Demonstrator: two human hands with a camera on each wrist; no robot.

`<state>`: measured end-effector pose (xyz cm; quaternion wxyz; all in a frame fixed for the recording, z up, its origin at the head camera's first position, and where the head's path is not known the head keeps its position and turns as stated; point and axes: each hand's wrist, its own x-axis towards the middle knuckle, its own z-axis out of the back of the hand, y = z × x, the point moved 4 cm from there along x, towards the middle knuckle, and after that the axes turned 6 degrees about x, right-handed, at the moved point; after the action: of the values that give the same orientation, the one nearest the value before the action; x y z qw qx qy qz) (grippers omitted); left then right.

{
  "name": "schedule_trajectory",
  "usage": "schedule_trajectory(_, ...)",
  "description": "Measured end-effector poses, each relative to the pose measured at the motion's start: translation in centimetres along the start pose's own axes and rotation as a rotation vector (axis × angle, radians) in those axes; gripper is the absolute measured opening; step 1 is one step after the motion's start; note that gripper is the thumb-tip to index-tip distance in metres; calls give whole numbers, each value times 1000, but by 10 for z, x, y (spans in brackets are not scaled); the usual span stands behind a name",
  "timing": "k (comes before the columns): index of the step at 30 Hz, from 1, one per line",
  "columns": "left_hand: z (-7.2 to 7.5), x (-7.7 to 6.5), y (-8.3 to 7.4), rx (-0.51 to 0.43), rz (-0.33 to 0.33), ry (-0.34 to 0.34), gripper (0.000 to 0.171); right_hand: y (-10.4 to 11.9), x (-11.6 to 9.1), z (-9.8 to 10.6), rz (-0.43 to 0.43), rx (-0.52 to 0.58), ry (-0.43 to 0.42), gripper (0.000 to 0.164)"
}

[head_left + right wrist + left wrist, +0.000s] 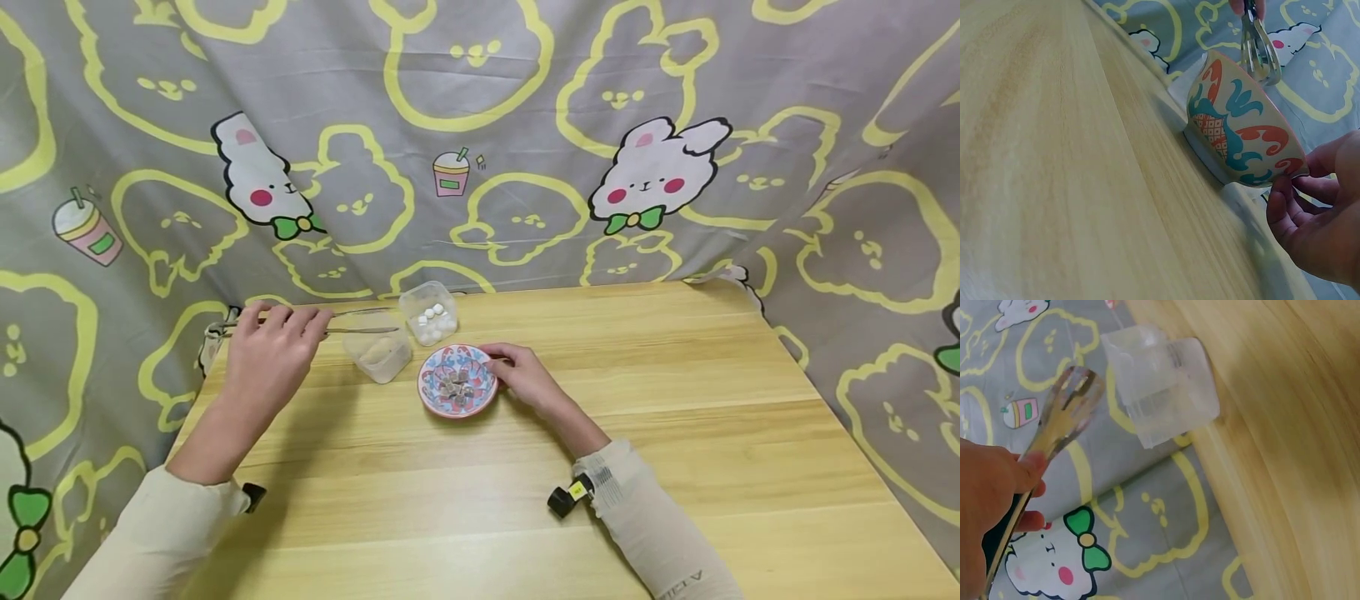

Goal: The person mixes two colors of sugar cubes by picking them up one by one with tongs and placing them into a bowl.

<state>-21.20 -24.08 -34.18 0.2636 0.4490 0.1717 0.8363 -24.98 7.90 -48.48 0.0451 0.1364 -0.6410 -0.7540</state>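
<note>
My left hand [273, 350] holds metal tongs [363, 331] above the table's left side. In the left wrist view the slotted heads of the tongs [1072, 400] point away from the fingers, and nothing shows between them. My right hand [528, 382] pinches the rim of a patterned bowl [430, 379], thumb on one side and fingers beneath. Several small brown-grey pieces [455, 388] lie in the bowl. Painted red and teal shapes cover its outer wall in the right wrist view. Its foot appears to rest on the table.
Behind the bowl stands a clear plastic container [427, 293] with several white pieces [431, 314]. A second clear container [384, 372], left of the bowl and under the tongs, holds pale yellowish contents. A patterned curtain [495, 158] borders the wooden table [675, 375] at the back and sides.
</note>
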Motion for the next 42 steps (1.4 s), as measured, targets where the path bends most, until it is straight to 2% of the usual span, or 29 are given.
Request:
schedule_trajectory(4, 0, 0, 0, 5, 11, 23, 11, 3, -1, -1, 5, 7, 8, 38)
schedule_trajectory(8, -2, 0, -3, 9, 3, 81, 23, 4, -2, -1, 9, 9, 13, 38)
schedule_trajectory(12, -6, 1, -5, -1, -21, 118, 24, 2, -1, 0, 12, 4, 18, 38)
schedule_trajectory(19, -17, 3, -9, -78, -76, 162, 22, 0, 0, 1, 17, 2, 19, 38)
schedule_trajectory(29, -26, 8, -16, -87, -137, 188, 23, 0, 1, 1, 18, -9, 13, 38)
schedule_trajectory(42, -33, 17, -24, -50, -161, 245, 28, -2, 2, 0, 9, -6, 6, 37)
